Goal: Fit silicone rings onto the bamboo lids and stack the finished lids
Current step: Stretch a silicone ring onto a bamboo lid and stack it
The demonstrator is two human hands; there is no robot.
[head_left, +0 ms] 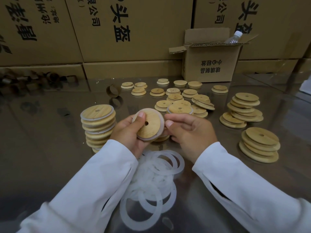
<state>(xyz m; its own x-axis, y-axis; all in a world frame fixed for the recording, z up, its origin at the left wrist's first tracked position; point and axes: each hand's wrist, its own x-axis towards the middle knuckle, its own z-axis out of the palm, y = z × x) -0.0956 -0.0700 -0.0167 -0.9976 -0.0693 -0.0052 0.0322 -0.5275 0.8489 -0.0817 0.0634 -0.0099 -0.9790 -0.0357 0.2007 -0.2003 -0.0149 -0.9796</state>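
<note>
My left hand (pixel 127 133) grips a round bamboo lid (pixel 149 126) with a centre hole; a translucent silicone ring (pixel 161 130) runs around its rim, and the thumb presses on the lid's top edge. My right hand (pixel 190 132) is at the lid's right edge, fingers curled against the ring. A pile of loose silicone rings (pixel 151 185) lies on the table between my forearms. A stack of lids with rings (pixel 98 125) stands just left of my left hand.
Bare bamboo lids lie scattered at the centre back (pixel 175 96), with stacks at the right (pixel 244 111) and near right (pixel 260 145). An open cardboard box (pixel 212 63) with a plastic bottle (pixel 234 37) stands behind. Large cartons wall the back. A cardboard ring (pixel 113 90) stands on the shiny table.
</note>
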